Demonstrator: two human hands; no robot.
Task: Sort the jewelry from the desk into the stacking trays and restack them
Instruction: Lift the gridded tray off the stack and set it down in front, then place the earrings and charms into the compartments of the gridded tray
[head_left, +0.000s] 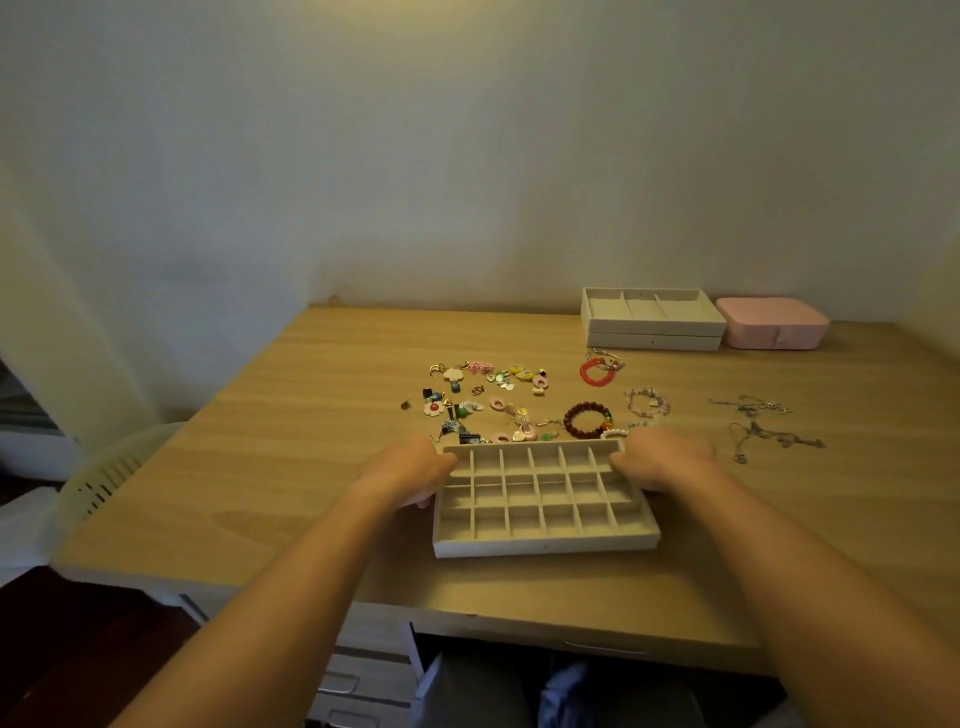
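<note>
A cream tray with many small square compartments (545, 545) lies on the desk in front of me, its cells empty. My left hand (410, 470) grips its left side and my right hand (660, 462) grips its right side. Just beyond it lies a scatter of small earrings and charms (483, 395). To the right of those are a dark red bead bracelet (587, 421), a red bracelet (595, 371) and a pale pink bracelet (647, 402). Silver necklaces (763, 426) lie further right. Two stacked cream trays (652, 325) stand at the back.
A pink closed case (771, 322) sits beside the stacked trays near the wall. The wooden desk (260, 441) has its front edge close to me. A white slatted chair back (109, 478) stands left of the desk, and drawers (358, 675) are below it.
</note>
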